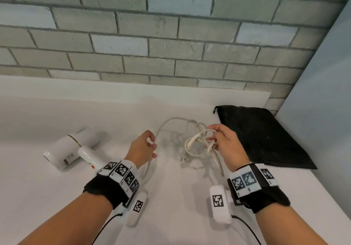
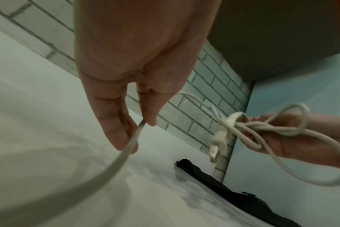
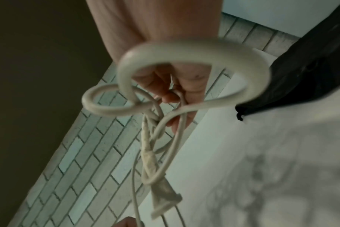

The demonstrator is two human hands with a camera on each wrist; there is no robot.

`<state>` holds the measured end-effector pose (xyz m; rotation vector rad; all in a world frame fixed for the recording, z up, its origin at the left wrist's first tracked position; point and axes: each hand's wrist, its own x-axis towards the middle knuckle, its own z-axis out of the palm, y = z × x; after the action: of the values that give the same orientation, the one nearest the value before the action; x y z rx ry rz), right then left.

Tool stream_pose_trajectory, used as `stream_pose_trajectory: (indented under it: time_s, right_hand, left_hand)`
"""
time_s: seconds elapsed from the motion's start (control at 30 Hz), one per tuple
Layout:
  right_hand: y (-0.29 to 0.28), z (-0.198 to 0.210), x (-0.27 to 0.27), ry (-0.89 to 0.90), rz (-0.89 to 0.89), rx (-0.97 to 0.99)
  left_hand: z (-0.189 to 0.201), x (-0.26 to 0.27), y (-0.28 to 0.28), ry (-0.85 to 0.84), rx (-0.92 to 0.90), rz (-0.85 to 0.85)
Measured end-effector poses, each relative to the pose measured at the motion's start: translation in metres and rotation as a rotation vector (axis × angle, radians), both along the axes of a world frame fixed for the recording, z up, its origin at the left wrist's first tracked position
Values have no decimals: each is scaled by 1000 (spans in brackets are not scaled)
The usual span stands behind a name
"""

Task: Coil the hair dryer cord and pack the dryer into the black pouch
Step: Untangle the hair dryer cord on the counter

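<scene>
A white hair dryer [image 1: 74,147] lies on its side on the white counter [image 1: 57,197], left of my hands. Its off-white cord [image 1: 161,129] arcs from my left hand [image 1: 145,146] over to my right hand [image 1: 221,140]. My left hand [image 2: 126,122] pinches a single strand of the cord [image 2: 115,164] between thumb and fingers. My right hand [image 3: 177,92] grips a bundle of several loose loops [image 3: 184,50], with the plug [image 3: 165,199] dangling below them. The plug [image 2: 216,141] also shows in the left wrist view. The black pouch [image 1: 262,136] lies flat to the right.
A grey brick wall [image 1: 152,36] rises behind the counter, and a pale blue panel [image 1: 322,93] closes off the right side. The counter's right edge runs just past the pouch. Black cables trail from my wrist cameras.
</scene>
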<state>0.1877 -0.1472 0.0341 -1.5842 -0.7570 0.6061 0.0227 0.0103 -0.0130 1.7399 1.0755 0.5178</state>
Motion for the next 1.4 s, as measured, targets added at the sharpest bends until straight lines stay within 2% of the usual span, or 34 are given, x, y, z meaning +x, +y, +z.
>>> stream_pose_trajectory:
  time_s: [0.1,0.17,0.2,0.27,0.33,0.4,0.47,0.63,0.77,0.87,0.97,1.1,1.17,1.23,1.27,1.33,1.37,1.4]
  right_hand:
    - [-3,9,-4,41,0,84]
    - [-3,15,-7,79,20,128]
    - [-3,18,-8,98,34,145]
    - [-2,21,-12,136,69,169]
    - [-1,24,-16,189,103,190]
    - [0,26,-20,258,134,215]
    - [-1,28,-20,337,150,258]
    - [-9,26,-12,564,127,341]
    - [-11,18,-7,845,101,435]
    - [-11,11,-8,930,81,455]
    - [-11,9,-10,880,46,379]
    - [-11,3,-15,754,27,109]
    - [-14,1,-17,567,64,-94]
    - [-17,-2,-18,269,104,-309]
    - [-16,-4,-19,107,96,-354]
    - [-13,-2,-19,-178,18,-273]
    - [-10,3,-21,-227,-7,-175]
    - [-7,10,-23,-182,3,-85]
  left_hand:
    - [2,3,-10,210,194,-152]
    - [8,5,-18,269,353,-151]
    - [12,6,-22,210,432,-111]
    - [31,7,-38,-63,546,-24]
    - [48,10,-50,-171,433,-130]
    - [56,10,-55,-167,138,-301]
    - [59,8,-51,-268,-123,-360]
    - [63,3,-40,-493,-310,-305]
    - [70,2,-37,-743,-582,-278]
    - [73,1,-34,-897,-695,-262]
    - [74,1,-32,-960,-695,-289]
    - [73,3,-39,-902,-548,-327]
    - [75,2,-41,-846,-417,-333]
    - [79,-2,-42,-735,-239,-350]
    - [80,-3,-43,-664,-143,-362]
    - [79,-5,-45,-532,36,-416]
    - [80,-5,-49,-469,135,-454]
    - [79,-4,-53,-400,253,-491]
